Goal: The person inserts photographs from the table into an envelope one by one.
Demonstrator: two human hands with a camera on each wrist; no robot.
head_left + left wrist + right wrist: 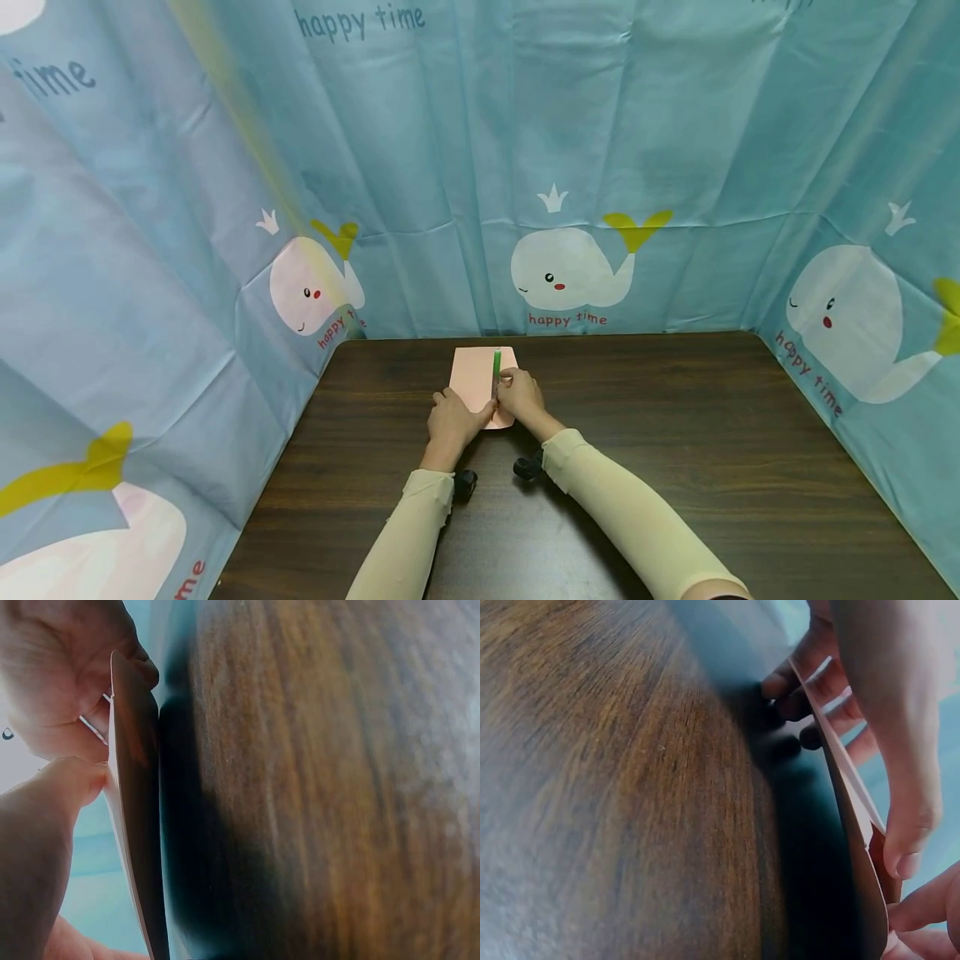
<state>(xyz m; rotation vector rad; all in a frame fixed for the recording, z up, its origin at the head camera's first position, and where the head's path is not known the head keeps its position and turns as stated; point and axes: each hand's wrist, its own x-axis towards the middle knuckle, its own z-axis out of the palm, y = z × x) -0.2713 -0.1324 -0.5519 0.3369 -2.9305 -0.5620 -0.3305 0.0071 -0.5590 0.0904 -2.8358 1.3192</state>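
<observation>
A pale pink booklet (472, 371) is held low over the far part of the table. My left hand (452, 419) grips it by its near left side, thumb on top; in the right wrist view the left fingers (821, 682) reach round the booklet's edge (851, 776). A slim green stick (497, 365) lies lengthwise on the booklet's right half, its lower end greyish. My right hand (522, 395) pinches around that lower end, close to the left thumb. A reddish-brown shaded flap (886, 862) stands up between the hands. The right fingers partly hide the stick.
The dark wood table (675, 417) extends to both sides and toward me. A blue curtain (450, 167) with whale prints hangs along the table's back and sides. Black wrist cameras (528, 468) sit under both wrists, low above the tabletop.
</observation>
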